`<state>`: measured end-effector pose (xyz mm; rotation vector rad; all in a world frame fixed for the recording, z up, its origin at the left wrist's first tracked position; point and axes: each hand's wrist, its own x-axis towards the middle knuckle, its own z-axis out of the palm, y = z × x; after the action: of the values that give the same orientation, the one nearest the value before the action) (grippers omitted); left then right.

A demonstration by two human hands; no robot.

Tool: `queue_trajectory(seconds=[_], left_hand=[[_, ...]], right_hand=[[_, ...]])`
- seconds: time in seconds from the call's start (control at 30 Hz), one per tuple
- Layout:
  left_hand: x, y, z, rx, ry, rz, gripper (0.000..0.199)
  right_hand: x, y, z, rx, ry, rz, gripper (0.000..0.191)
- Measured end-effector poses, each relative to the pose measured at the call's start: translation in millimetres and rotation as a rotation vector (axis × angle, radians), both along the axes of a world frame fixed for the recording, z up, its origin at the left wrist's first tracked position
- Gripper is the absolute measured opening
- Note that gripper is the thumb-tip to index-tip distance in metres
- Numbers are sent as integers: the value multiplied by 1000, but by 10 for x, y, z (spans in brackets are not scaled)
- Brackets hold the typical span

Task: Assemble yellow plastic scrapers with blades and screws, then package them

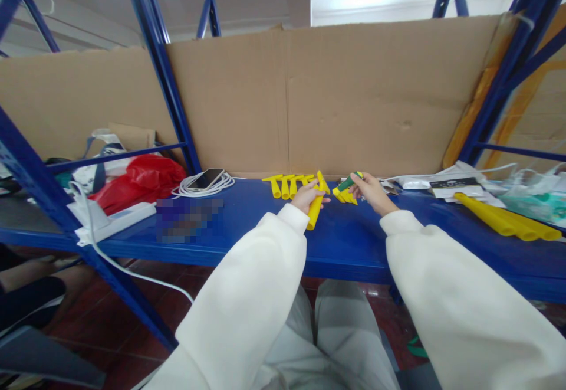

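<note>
Fingers of my left hand (306, 197) are wrapped round a yellow T-shaped piece (314, 213), its wide end pointing toward me over the blue shelf (247, 219). To its right, my right hand (369, 190) holds a small green and yellow tool (351, 182), tilted toward the left. Small yellow pieces (344, 196) lie beneath that tool. Behind my left hand, several similar yellow T-shaped pieces (285, 188) lie in a row. The two hands are apart.
Yellow tubes (508, 219) and white packets (469, 186) lie at the right. A phone (206, 179) on a coiled white cable, a power strip (119, 220) and a red bag (141, 182) are at the left. Cardboard (354, 101) stands behind, between blue posts.
</note>
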<state>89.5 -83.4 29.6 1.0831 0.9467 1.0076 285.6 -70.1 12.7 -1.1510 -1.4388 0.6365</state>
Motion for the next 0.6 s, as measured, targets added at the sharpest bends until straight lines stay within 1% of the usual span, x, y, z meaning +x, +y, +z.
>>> queue_trajectory(seconds=[0.13,0.23,0.33,0.4,0.6], left_hand=[[2,-20,13,-5,16,5,80],[0,-20,12,-14,19,2,80],[-3,-6,0,-19,10,-4,81],[-5,5,-9,-18,6,-3,81],[-3,17,-20,-12,13,-1,83]], right_hand=[[73,18,33,65,177,-157,45],[100,17,62,100,356,-208,42],[77,-10,100,105,527,-209,41],[42,-34,121,105,601,-194,40],[-25,-87,147,102,676,-125,38]])
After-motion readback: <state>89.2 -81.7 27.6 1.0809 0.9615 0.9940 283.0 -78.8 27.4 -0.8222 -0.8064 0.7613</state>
